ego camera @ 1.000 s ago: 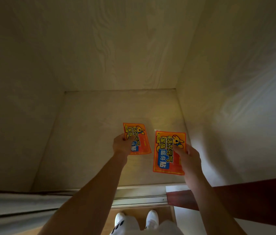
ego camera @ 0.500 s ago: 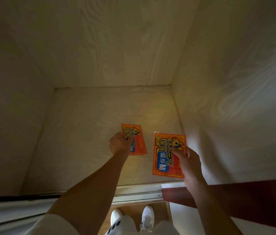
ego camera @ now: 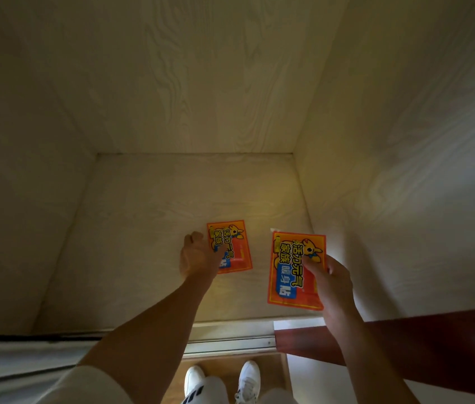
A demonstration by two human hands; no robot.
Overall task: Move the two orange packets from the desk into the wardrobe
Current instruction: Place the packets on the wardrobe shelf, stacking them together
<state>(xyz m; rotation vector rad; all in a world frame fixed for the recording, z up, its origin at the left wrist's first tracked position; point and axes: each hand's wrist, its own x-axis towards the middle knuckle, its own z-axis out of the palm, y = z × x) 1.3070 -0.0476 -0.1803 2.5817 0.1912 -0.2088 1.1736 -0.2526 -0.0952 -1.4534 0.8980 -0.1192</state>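
Observation:
Two orange packets with yellow and blue print are inside the pale wood wardrobe (ego camera: 154,205). The left orange packet (ego camera: 235,243) lies low against the wardrobe floor. My left hand (ego camera: 197,256) covers its near left corner, thumb resting on its face. The right orange packet (ego camera: 291,275) is held a little above the floor near the front edge, close to the right wall. My right hand (ego camera: 334,282) pinches its right side, thumb on top and fingers hidden beneath.
The wardrobe's side walls and back panel close in the floor. A metal sliding track (ego camera: 230,342) runs along the front edge. A dark red-brown board (ego camera: 422,342) juts in at the lower right under my right forearm. My white shoes (ego camera: 221,380) stand below.
Both hands have reached further into the wardrobe. The left packet has gone down onto the floor and my left hand's fingers have loosened; the right packet has stayed raised in my right hand.

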